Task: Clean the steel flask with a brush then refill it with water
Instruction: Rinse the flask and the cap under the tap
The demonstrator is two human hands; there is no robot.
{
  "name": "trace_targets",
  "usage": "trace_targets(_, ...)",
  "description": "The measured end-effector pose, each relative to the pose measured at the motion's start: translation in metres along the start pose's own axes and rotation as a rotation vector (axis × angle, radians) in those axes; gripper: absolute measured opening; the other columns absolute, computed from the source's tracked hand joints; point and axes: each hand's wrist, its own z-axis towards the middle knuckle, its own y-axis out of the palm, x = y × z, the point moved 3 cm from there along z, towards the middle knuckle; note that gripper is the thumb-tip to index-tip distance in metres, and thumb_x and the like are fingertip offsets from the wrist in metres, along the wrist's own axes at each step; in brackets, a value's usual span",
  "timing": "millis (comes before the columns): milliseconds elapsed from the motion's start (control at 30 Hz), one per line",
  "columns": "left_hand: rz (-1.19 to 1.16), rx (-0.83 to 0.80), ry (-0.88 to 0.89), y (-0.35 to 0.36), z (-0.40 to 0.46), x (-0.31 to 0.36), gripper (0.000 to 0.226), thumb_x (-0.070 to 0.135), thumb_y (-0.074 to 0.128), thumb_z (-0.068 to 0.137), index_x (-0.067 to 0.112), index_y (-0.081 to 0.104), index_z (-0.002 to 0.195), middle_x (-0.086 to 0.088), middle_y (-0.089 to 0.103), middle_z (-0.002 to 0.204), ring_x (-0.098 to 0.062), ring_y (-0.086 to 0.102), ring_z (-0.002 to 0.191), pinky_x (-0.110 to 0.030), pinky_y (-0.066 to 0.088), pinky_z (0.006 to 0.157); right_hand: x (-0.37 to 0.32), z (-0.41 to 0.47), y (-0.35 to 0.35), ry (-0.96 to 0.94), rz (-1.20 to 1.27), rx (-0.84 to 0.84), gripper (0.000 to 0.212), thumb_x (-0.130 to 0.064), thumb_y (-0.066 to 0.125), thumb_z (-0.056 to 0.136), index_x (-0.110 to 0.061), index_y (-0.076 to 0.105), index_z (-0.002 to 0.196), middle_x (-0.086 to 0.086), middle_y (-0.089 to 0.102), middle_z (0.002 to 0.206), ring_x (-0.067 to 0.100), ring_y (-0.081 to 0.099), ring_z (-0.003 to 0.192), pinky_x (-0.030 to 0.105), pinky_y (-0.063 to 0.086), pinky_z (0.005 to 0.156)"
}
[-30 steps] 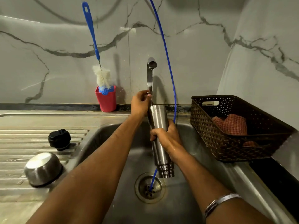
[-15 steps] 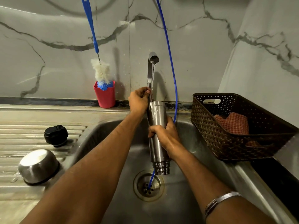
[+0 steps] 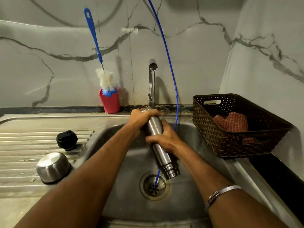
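Observation:
The steel flask [image 3: 162,155] is held upside down over the sink [image 3: 194,186], its threaded mouth pointing down toward the drain [image 3: 154,185]. My right hand [image 3: 164,139] grips the flask's middle. My left hand [image 3: 142,116] is wrapped over the flask's base, just under the tap [image 3: 152,79]. A thin stream of water runs from the tap spout. The bottle brush [image 3: 105,78], with a blue handle and white bristles, stands in a red cup [image 3: 109,102] against the wall. The black flask stopper [image 3: 67,140] and the steel cap cup [image 3: 53,167] sit on the draining board.
A thin blue hose [image 3: 171,71] curves down from above, passes behind the flask and ends in the drain. A dark woven basket [image 3: 236,127] holding a red checked cloth [image 3: 232,122] sits to the right of the sink. Marble walls close in the back and right.
My left hand has come off the tap lever and onto the flask's base. The flask has tilted, its mouth swinging right. Water keeps running.

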Motion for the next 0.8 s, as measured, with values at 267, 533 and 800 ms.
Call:
trace_targets(267,-0.552,-0.382,-0.077,0.008,-0.005,-0.009,0.068,0.024,0.079,0.066,0.010,0.067,0.131,-0.008,0.070,0.095,-0.021,0.067,0.084,-0.038,0.058,0.083,0.007,-0.003,-0.007,0.062,0.204,-0.087,0.084,-0.015,0.079,0.053,-0.030,0.050,0.130,0.016,0.068,0.105,0.028,0.069,0.080,0.039,0.061,0.065)
trace_targets(533,-0.421,-0.207,-0.091,0.006,-0.005,0.008,0.068,0.021,0.090,0.063,0.005,0.064,0.123,-0.017,0.069,0.107,-0.026,0.069,0.085,-0.041,0.060,0.075,0.001,0.005,0.004,0.034,0.238,0.091,0.073,-0.010,0.087,0.066,-0.025,0.047,0.126,0.005,0.067,0.104,0.021,0.070,0.088,0.038,0.062,0.072)
trace_targets(800,-0.197,0.118,-0.040,0.010,-0.016,-0.005,0.067,0.022,0.089,0.073,0.016,0.045,0.124,-0.008,0.063,0.111,-0.020,0.065,0.091,-0.030,0.053,0.064,0.005,0.012,0.021,0.003,-0.083,0.266,0.077,-0.020,0.087,0.072,-0.029,0.038,0.132,0.002,0.064,0.117,0.023,0.066,0.103,0.044,0.058,0.087)
